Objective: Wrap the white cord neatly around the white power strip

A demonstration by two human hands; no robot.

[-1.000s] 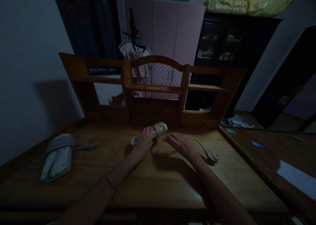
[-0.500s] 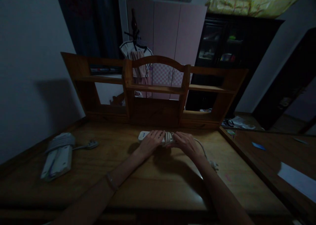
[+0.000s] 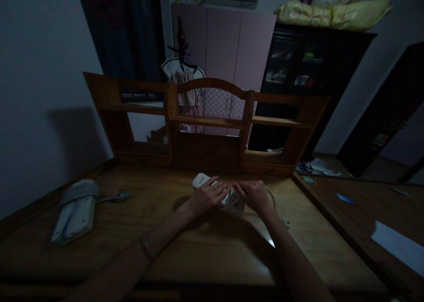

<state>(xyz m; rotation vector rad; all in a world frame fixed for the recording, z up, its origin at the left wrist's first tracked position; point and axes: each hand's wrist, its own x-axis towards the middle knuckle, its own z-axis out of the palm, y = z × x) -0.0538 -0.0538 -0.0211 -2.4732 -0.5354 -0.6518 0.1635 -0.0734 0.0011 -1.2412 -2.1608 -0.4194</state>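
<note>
A white power strip (image 3: 202, 181) with its cord wound round it is held above the middle of the wooden desk (image 3: 198, 249). My left hand (image 3: 208, 197) grips the strip's body from the left. My right hand (image 3: 254, 195) is closed on the wound cord (image 3: 233, 203) at the strip's right end. A loose length of cord runs right from my right hand to a plug (image 3: 285, 222) lying on the desk. The room is dim.
A second white power strip (image 3: 74, 213) with coiled cord lies at the desk's left. A wooden shelf unit (image 3: 205, 121) stands along the desk's back. A dark side table (image 3: 364, 218) with a white sheet (image 3: 397, 244) sits to the right.
Both hands have drawn the power strip closer and to the right. More cord is wound round it, and the plug has slid closer to my right hand.
</note>
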